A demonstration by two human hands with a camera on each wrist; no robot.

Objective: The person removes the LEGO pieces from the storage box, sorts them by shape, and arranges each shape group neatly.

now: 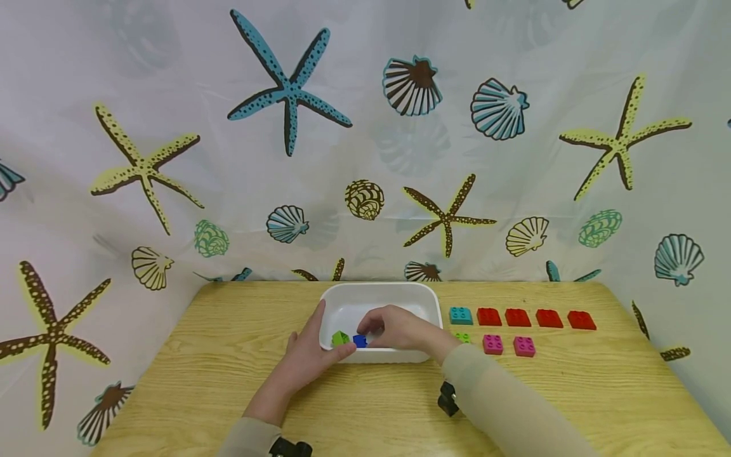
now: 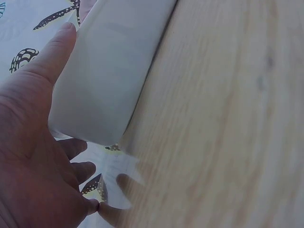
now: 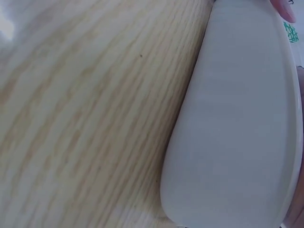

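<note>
A white tray (image 1: 379,357) stands on the table. Inside its front left corner are a light green toy brick (image 1: 340,338) and, just right of it, a blue toy brick (image 1: 360,341). My right hand (image 1: 395,327) reaches over the front rim, curled fingers and thumb at the blue brick, pinching it. My left hand (image 1: 311,349) lies against the tray's left front corner. Its thumb (image 2: 54,54) stretches along the front rim and the other fingers are loosely spread by the left end. In the right wrist view the tray's front wall (image 3: 232,123) hides the right fingertips.
Right of the tray, a turquoise brick (image 1: 460,315) and several red bricks (image 1: 517,317) form a back row. Before them are a green brick (image 1: 462,337), partly behind the right arm, and two pink bricks (image 1: 493,344). A patterned curtain (image 1: 365,152) closes off the back.
</note>
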